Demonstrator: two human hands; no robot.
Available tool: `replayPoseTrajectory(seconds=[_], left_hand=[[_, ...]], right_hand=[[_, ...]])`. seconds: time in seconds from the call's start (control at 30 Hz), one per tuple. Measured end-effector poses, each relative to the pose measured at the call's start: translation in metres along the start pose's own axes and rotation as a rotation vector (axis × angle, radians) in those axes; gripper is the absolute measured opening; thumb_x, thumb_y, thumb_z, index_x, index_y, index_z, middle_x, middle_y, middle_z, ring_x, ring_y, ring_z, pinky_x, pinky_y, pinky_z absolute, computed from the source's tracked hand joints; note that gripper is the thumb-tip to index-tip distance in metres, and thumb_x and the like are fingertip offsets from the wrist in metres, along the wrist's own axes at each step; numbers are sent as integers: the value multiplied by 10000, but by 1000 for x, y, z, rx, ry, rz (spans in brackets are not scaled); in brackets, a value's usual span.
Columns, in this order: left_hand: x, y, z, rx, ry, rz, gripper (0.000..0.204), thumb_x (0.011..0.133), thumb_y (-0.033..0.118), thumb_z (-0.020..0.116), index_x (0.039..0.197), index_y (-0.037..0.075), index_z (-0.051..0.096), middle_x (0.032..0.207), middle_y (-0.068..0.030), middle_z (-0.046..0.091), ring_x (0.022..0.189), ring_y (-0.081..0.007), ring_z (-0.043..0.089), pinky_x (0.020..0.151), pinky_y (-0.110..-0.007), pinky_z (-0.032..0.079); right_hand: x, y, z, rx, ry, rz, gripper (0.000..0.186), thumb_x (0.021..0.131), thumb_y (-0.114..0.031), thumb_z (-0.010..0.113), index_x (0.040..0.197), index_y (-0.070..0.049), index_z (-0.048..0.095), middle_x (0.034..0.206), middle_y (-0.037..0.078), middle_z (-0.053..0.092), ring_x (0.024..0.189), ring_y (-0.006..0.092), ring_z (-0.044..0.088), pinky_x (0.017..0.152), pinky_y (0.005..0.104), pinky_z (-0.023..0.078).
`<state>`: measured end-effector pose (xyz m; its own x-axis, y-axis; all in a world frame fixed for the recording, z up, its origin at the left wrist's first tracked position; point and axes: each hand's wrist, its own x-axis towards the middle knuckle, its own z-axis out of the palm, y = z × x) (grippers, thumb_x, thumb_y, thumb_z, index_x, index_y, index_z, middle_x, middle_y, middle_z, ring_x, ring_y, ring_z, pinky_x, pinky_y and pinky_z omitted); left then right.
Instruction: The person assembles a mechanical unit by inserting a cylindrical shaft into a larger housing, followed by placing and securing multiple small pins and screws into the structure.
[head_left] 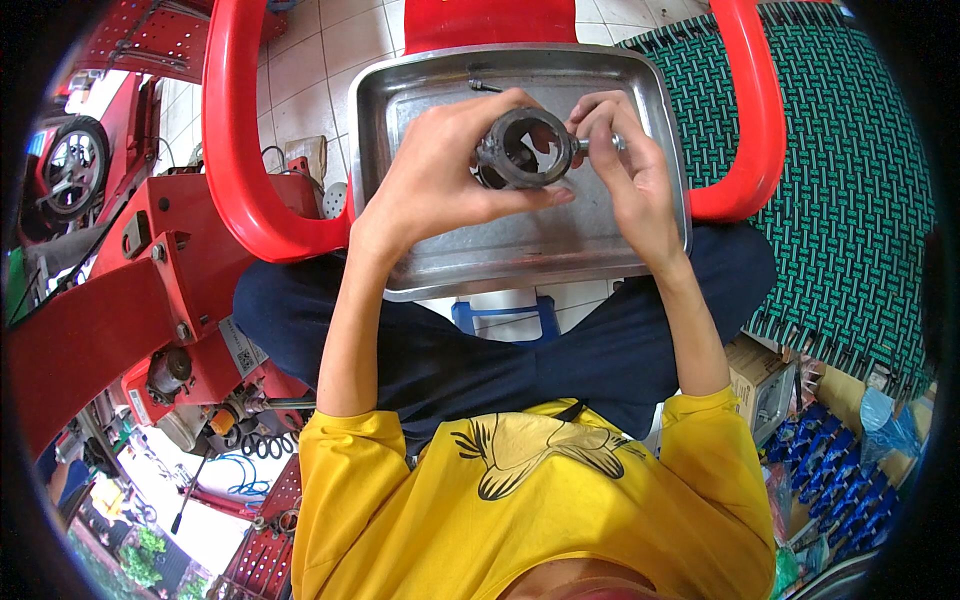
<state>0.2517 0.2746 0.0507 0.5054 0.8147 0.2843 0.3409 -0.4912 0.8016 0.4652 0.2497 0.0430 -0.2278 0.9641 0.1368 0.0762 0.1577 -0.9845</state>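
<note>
My left hand (425, 165) wraps round a dark, hollow metal housing (527, 180), its round opening facing up. Something dark shows inside the bore, but I cannot make out what. On the housing's right side a short silver bolt-like piece (592, 146) sticks out. The fingers of my right hand (635, 175) are closed on that piece. Both hands are above a shallow rectangular metal tray (470, 250). A small dark bolt (485, 86) lies near the tray's far edge.
The tray rests between a red plastic armchair (235, 150) and my legs. A green woven lounger (850, 200) stands at the right, above a cardboard box (755, 385) and blue packets (835, 485). Red metal equipment (120, 310) fills the left. A blue stool (547, 318) shows below the tray.
</note>
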Motion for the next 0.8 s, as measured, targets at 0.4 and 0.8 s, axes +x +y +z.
replayPoseTrajectory(seconds=[0.4,0.8], left_hand=[[0,-1,1,-17,17,2,509,678,238,920,1081,45,677,890,-66,711,786,-127,662,731,-283,537],[0,-2,2,-27,16,-1,522,673,255,923,1086,47,681,877,-50,702,754,-119,640,696,-269,522]], right_hand=[[0,-5,4,18,63,-80,173,988,-199,656,961,-41,591,1095,41,496,998,114,534,791,250,448],[0,-4,6,48,74,-73,219,977,-234,683,925,-40,596,1054,24,500,943,91,518,777,251,432]])
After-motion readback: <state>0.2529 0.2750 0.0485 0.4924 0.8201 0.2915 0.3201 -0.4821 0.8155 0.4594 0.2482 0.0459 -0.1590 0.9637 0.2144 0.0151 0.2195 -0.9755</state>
